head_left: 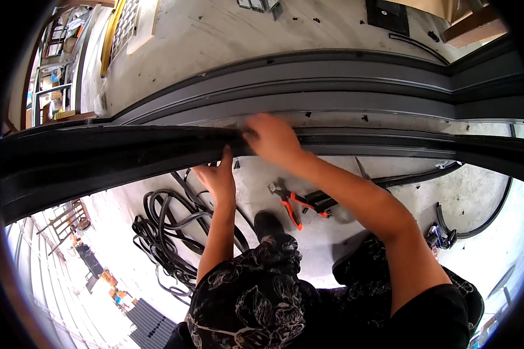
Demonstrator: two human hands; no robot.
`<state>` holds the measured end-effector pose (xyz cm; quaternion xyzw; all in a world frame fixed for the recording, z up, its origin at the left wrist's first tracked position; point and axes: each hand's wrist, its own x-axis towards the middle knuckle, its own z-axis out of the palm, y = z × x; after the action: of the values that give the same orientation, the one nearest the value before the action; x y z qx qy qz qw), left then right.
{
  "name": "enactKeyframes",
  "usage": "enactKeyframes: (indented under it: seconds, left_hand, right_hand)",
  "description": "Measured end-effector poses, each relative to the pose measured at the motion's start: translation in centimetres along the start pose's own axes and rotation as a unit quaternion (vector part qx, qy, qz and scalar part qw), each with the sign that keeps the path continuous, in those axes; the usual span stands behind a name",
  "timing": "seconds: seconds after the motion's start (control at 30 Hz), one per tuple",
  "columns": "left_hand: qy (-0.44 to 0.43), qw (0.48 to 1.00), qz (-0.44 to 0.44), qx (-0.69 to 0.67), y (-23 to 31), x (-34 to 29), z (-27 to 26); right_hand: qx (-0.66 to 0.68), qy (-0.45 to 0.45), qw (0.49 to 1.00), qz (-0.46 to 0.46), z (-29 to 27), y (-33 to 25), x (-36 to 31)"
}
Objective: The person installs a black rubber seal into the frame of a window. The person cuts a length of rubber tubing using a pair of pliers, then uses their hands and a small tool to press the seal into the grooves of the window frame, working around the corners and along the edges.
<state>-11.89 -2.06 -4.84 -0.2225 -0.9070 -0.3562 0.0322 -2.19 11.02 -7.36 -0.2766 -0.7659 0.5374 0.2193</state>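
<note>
A long black frame bar (355,142) with grooves along it crosses in front of me from side to side. My left hand (217,180) grips its near edge, thumb up against the face and fingers curled underneath. My right hand (271,138) lies over the bar just right of the left hand, its fingers bent down toward the groove. Motion blurs those fingertips, so whether they pinch anything cannot be made out. On the floor below rests a pair of pliers with red and black handles (291,209).
Coiled black rubber strip (166,227) lies on the floor at left, close to my shoe (268,224). Another curved strip (483,230) lies at right. Beyond the bar stands a dark grey frame section (332,72). A yellow-edged object (112,38) is at far left.
</note>
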Motion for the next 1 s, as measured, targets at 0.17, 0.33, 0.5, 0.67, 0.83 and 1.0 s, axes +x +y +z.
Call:
enactKeyframes:
  seconds: [0.17,0.33,0.5,0.67,0.83,1.0]
  left_hand:
    - [-0.091,0.984,-0.064,-0.14,-0.5,0.8,-2.2]
    - [-0.165,0.97,-0.072,-0.164,4.0,3.1,-5.7]
    - [-0.15,0.98,-0.071,-0.112,2.0,3.0,-5.5]
    - [-0.117,0.986,-0.058,-0.105,2.3,2.6,-4.6]
    - [-0.156,0.968,-0.097,-0.172,1.9,2.8,-5.2]
    - [-0.179,0.957,-0.062,-0.218,1.9,2.9,-5.9]
  right_hand:
    - [0.043,0.007,0.998,-0.046,2.8,-2.1,-1.7]
    - [0.049,0.045,0.996,-0.065,3.4,-1.7,-2.2]
    - [0.049,0.034,0.997,-0.058,3.5,-3.0,-2.4]
    - [0.004,0.021,0.998,-0.061,3.8,-3.2,-2.0]
    - [0.128,0.06,0.989,-0.032,4.2,-2.3,-2.3]
    - [0.16,0.13,0.97,0.126,5.0,0.7,-4.4]
